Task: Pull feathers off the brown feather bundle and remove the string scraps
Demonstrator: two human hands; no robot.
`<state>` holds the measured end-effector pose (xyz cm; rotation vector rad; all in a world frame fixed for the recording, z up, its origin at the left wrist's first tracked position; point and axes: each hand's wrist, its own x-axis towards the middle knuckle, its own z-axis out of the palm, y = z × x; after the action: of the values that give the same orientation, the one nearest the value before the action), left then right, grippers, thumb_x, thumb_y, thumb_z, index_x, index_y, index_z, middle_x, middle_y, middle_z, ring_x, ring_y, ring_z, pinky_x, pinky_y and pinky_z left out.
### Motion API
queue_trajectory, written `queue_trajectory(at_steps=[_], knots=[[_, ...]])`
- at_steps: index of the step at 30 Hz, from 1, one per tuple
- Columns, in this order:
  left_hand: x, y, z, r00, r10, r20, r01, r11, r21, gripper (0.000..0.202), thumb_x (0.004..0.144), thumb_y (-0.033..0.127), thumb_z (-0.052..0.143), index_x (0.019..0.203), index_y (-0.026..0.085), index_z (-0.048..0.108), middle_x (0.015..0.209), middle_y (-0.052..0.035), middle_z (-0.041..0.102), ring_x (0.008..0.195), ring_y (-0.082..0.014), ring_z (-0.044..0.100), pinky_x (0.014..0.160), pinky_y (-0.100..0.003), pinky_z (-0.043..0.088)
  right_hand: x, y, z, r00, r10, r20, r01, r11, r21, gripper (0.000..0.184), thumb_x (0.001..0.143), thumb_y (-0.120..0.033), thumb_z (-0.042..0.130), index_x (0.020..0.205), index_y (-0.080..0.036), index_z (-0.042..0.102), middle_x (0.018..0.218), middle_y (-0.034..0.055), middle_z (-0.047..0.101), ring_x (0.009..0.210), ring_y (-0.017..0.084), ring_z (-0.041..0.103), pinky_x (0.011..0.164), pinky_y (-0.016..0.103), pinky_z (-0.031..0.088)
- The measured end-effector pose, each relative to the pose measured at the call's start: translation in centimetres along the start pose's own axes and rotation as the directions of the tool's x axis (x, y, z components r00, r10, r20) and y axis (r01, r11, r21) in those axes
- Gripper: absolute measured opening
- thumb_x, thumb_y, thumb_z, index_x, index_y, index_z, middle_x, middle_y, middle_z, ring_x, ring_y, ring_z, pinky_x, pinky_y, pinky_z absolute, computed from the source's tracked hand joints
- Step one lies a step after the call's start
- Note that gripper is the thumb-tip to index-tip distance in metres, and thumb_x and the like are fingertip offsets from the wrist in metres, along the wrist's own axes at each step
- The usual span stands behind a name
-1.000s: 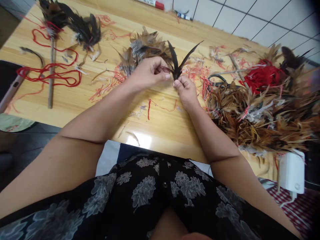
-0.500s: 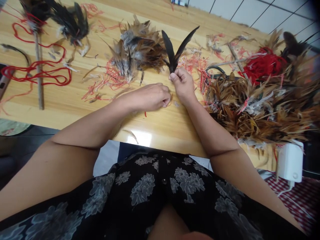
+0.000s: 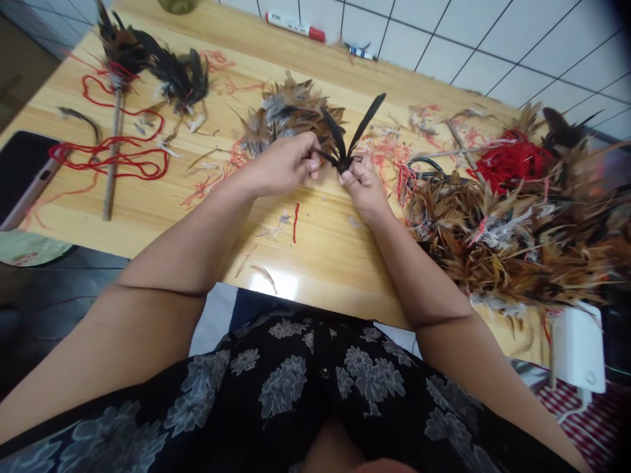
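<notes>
Above the wooden table (image 3: 320, 263) my right hand (image 3: 363, 184) pinches the bases of a small bunch of black feathers (image 3: 348, 135) that fan upward in a V. My left hand (image 3: 286, 164) is closed in a pinch right beside it, its fingertips on the left side of the same feathers. A loose heap of brown and grey feathers (image 3: 288, 112) lies just behind both hands. A short piece of red thread (image 3: 296, 222) lies on the table below my hands.
A big pile of brown feathers (image 3: 513, 236) fills the right side, with a red yarn bundle (image 3: 510, 157) behind it. At the left lie red cord loops (image 3: 113, 154), a stick (image 3: 111, 164), dark feather bunches (image 3: 162, 66) and a phone (image 3: 24, 171). A marker (image 3: 296, 27) is at the far edge.
My left hand rose from the table, where it was closed near the thread scraps, back up to the black feathers. The right hand kept holding the feathers.
</notes>
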<state>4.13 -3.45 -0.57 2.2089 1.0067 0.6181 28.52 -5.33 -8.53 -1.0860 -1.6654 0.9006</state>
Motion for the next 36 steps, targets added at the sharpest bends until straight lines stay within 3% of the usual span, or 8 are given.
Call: queue_trajectory(at_steps=[4,8,13,18,21,25,30,36], knots=[[0.0,0.3,-0.2,0.999,-0.038,-0.025,0.038,0.999,0.003,0.009,0.097,0.032,0.062,0.099,0.027,0.055,0.084,-0.0002,0.072,0.079,-0.0234,0.07,0.087,-0.041,0.057,-0.2,-0.1,-0.1,1.0,-0.014,0.022,0.013,0.999,0.036,0.07,0.096,-0.092,0.069,0.082,-0.024,0.069,0.129,0.0101,0.072,0.136,0.03,0.064,0.134,0.057,0.051],[-0.1,1.2,0.0,0.999,0.004,0.034,-0.003,0.999,-0.048,0.014,0.091,0.032,0.06,0.103,0.025,0.06,0.085,0.0002,0.075,0.077,-0.0193,0.069,0.076,-0.034,0.054,-0.4,-0.6,0.2,0.996,-0.049,0.078,0.041,0.994,0.099,0.071,0.094,-0.095,0.07,0.082,-0.025,0.069,0.123,0.0101,0.073,0.134,0.03,0.065,0.13,0.059,0.053],[0.0,1.9,0.2,0.994,0.022,0.111,-0.02,1.0,-0.014,0.017,0.087,0.029,0.06,0.103,0.025,0.064,0.09,0.0017,0.077,0.079,-0.0147,0.065,0.074,-0.028,0.054,-0.3,-1.4,0.3,0.991,0.004,0.132,-0.016,0.996,0.089,0.071,0.093,-0.093,0.073,0.076,-0.025,0.064,0.107,0.0087,0.072,0.113,0.026,0.07,0.117,0.051,0.061],[0.1,1.2,0.5,0.998,-0.063,0.027,0.063,0.998,0.024,0.037,0.094,0.029,0.062,0.127,0.016,0.072,0.104,-0.0042,0.083,0.085,-0.0195,0.074,0.083,-0.033,0.058,-0.4,-1.8,0.7,0.993,0.096,0.072,-0.105,0.985,0.136,0.071,0.097,-0.092,0.068,0.074,-0.026,0.055,0.085,0.0022,0.061,0.084,0.018,0.063,0.089,0.038,0.064],[0.0,0.8,0.4,0.996,-0.08,0.036,0.075,0.99,0.115,0.024,0.095,0.027,0.064,0.112,0.017,0.078,0.092,-0.0047,0.081,0.084,-0.024,0.077,0.085,-0.036,0.058,-0.2,-1.3,1.0,0.986,0.169,0.0,-0.167,0.974,0.152,0.068,0.101,-0.085,0.07,0.074,-0.026,0.049,0.083,-0.0002,0.059,0.075,0.014,0.056,0.08,0.032,0.059],[-0.3,1.2,0.3,1.0,-0.011,0.011,0.008,0.973,0.229,0.016,0.096,0.029,0.065,0.095,0.02,0.079,0.083,-0.0026,0.078,0.079,-0.0223,0.073,0.083,-0.034,0.056,0.0,0.0,0.8,0.981,0.164,-0.098,-0.16,0.986,0.047,0.059,0.11,-0.073,0.064,0.076,-0.026,0.05,0.085,0.0003,0.06,0.075,0.015,0.057,0.083,0.034,0.06],[-0.8,2.9,0.7,0.996,0.084,-0.015,-0.077,0.965,0.252,0.019,0.098,0.028,0.061,0.096,0.022,0.079,0.081,-0.003,0.076,0.08,-0.0228,0.073,0.083,-0.034,0.057,-0.4,0.7,0.5,0.991,0.051,-0.122,-0.076,0.975,-0.21,0.055,0.111,-0.07,0.063,0.079,-0.027,0.052,0.094,0.0057,0.063,0.099,0.025,0.065,0.107,0.046,0.062],[-1.0,3.4,0.7,0.993,0.106,-0.06,-0.087,0.963,0.255,0.024,0.108,0.031,0.056,0.106,0.025,0.079,0.102,-0.0082,0.083,0.103,-0.0284,0.079,0.095,-0.041,0.061,-1.2,1.0,1.5,0.996,0.023,-0.082,-0.043,0.969,-0.244,0.061,0.108,-0.083,0.055,0.084,-0.027,0.051,0.097,0.006,0.059,0.098,0.023,0.063,0.092,0.039,0.062]])
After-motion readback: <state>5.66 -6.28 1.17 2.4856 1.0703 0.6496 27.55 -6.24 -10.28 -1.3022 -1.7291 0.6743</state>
